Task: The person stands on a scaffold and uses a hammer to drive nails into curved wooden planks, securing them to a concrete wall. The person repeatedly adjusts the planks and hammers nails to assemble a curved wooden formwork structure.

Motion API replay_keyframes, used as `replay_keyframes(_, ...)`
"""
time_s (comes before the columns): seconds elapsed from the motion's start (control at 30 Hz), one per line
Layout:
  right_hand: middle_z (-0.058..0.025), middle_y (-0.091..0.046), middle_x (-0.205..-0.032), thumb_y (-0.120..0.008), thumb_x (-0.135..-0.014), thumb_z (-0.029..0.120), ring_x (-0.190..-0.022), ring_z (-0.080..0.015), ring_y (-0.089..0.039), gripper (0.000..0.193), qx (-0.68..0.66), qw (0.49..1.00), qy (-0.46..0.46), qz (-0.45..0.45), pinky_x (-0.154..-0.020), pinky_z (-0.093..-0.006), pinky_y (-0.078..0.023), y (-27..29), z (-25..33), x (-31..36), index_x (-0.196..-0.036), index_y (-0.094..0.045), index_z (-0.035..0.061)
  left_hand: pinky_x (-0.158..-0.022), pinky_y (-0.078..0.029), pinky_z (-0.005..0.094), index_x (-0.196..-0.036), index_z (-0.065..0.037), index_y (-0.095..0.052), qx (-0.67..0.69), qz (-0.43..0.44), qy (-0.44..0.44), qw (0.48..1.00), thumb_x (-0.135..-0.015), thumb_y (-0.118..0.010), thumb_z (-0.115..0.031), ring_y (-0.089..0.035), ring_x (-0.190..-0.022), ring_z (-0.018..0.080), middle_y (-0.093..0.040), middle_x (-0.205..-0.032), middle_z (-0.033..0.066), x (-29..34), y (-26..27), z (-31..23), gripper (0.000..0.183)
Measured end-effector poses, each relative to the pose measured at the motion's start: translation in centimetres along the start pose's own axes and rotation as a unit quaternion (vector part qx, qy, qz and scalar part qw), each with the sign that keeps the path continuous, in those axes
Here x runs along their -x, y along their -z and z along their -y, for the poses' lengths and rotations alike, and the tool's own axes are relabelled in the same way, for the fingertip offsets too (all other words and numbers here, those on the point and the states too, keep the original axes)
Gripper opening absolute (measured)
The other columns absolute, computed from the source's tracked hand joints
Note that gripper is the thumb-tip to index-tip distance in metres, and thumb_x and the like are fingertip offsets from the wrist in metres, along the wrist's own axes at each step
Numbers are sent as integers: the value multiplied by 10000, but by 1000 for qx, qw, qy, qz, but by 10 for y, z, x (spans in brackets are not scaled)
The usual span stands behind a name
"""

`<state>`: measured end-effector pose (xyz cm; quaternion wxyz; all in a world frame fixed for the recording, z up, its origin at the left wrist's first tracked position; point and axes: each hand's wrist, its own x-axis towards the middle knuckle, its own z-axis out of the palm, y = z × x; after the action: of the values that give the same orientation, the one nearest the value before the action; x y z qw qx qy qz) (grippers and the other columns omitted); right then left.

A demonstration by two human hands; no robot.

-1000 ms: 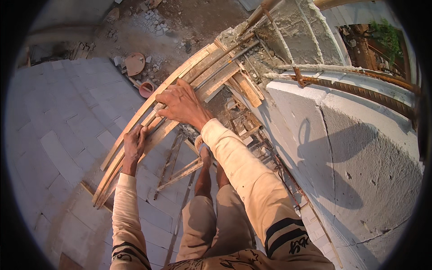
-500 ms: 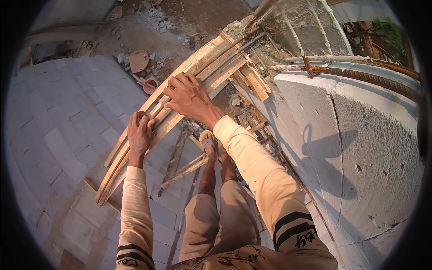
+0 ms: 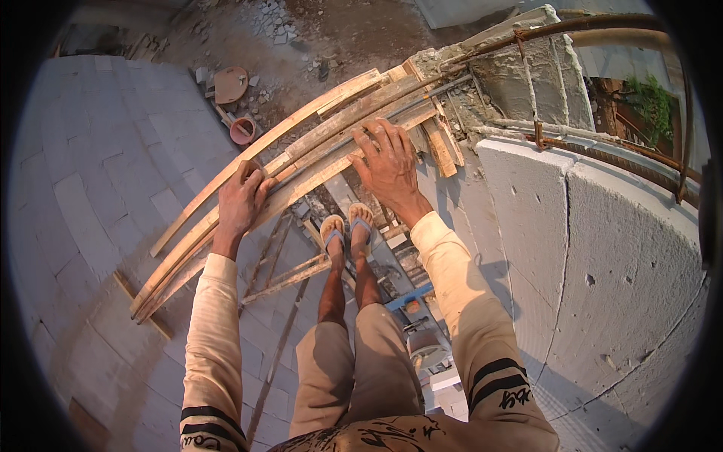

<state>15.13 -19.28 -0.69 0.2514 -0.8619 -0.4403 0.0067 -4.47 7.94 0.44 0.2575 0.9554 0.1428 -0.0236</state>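
Before me, long wooden battens [image 3: 188,226] run side by side from lower left to upper right. My left hand [image 3: 242,196] is closed around one of the middle battens, thumb on top. Farther right, my right hand [image 3: 386,160] lies over the inner plank [image 3: 320,181], its fingers apart and bent across the wood. A thin dark metal rod [image 3: 410,107] runs between the battens and passes near my right fingertips. At the right end, short wood blocks [image 3: 437,147] meet a rough concrete column [image 3: 527,79].
White block walls stand at left [image 3: 113,173] and right [image 3: 625,248]. Rusty rebar [image 3: 602,28] arches over the right side. Below lie rubble [image 3: 263,16], a reddish bucket [image 3: 242,130] and a round pan [image 3: 230,84]. My sandalled feet [image 3: 346,226] stand amid poles [image 3: 290,279] and scraps.
My right hand has slid to the right along the battens, away from my left hand, and its fingers have spread. The view has shifted, and both my feet now show.
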Motion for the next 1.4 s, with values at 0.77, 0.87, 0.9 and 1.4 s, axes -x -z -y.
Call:
replay_keyframes(0.77,-96,-622,-1359,-782,-990,171,-1332,-354,-578,317,-49,994,-59,72,-1107,-503,-488,9,-5,-9,-1289,-723,83,-1034,-493,481,-1074,-110,-648,-28,-74,6,997,-905,-803,-485,-664,-1117,310,-654,-1186,86,6,-7,2,440)
replay_keyframes(0.87,-101,-626,-1352,-780,-1003,180,-1339,-353,-575,298,-37,994,-56,86,-1118,-501,-491,12,-2,-10,-1273,-723,67,-1021,-528,461,-1148,-111,-680,-33,-55,16,998,-943,-758,-515,-690,-1101,309,-667,-1201,69,6,-12,4,460)
replay_keyframes(0.9,-103,-627,-1349,-779,-1006,181,-1337,-352,-575,293,-36,994,-58,89,-1119,-497,-492,13,-3,-11,-1268,-723,63,-989,-542,451,-1152,-107,-688,-24,-58,17,998,-939,-762,-517,-701,-1082,305,-671,-1200,69,6,-13,4,467)
replay_keyframes(1.4,-127,-630,-1318,-780,-1009,168,-1302,-358,-565,270,-16,996,-27,87,-1097,-499,-478,12,-11,-10,-1248,-725,56,-777,-582,472,-1079,-74,-645,59,-48,36,996,-956,-728,-589,-733,-977,330,-686,-1051,99,0,-15,17,536)
